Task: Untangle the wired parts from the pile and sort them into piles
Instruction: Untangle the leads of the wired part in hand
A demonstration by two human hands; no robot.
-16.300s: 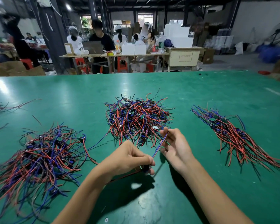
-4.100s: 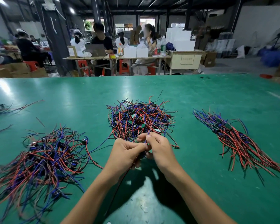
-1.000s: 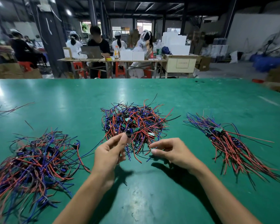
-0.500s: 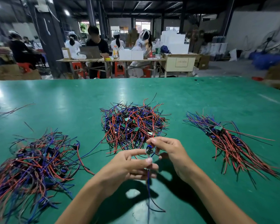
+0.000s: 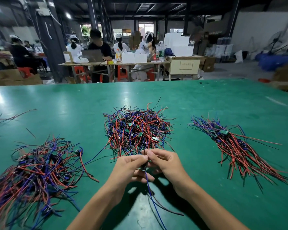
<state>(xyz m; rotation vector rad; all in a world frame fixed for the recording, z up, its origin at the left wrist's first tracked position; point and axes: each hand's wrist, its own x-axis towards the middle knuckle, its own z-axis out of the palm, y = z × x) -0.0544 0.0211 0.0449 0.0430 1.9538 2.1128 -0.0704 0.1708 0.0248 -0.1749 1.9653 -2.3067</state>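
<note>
A: Where is the wired part (image 5: 144, 167) located?

B: It is held above the green table (image 5: 206, 100), just in front of the tangled pile (image 5: 136, 128). It is pinched by the fingertips of the left hand (image 5: 128, 170) and of the right hand (image 5: 165, 163), which are brought together. A blue wire (image 5: 152, 198) and a dark wire are seen hanging from it toward the near table edge.

A: How are the other wires arranged?

B: A loose heap (image 5: 35, 171) is laid at the left. A straightened bundle (image 5: 234, 146) is laid at the right, well apart from the centre pile.
</note>
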